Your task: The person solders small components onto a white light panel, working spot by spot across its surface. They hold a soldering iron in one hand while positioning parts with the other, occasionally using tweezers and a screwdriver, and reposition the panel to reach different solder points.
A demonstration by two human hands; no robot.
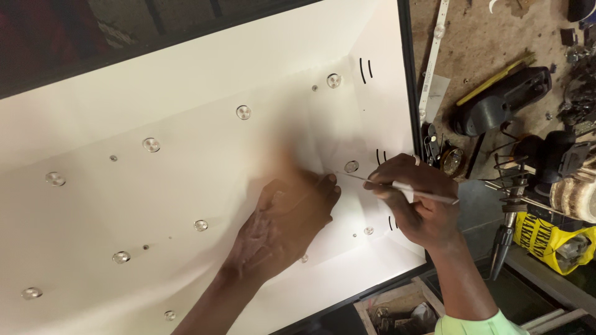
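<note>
A large white reflector sheet [155, 198] lies inside a black-framed panel, dotted with several clear round lenses. My left hand [282, 226] presses flat on the sheet, its fingertips reaching toward one lens [351, 166]. My right hand [416, 201] grips a thin metal tool [403, 187] like a pen, and the tool's tip points left to a spot just below that lens, close to my left fingertips.
The panel's black frame edge [411, 93] runs down the right side. Beyond it, a dusty workbench holds a black glue gun [500, 99], a white strip [433, 56], a soldering iron in a stand [506, 229], a yellow bag [549, 239] and a box of parts [397, 313].
</note>
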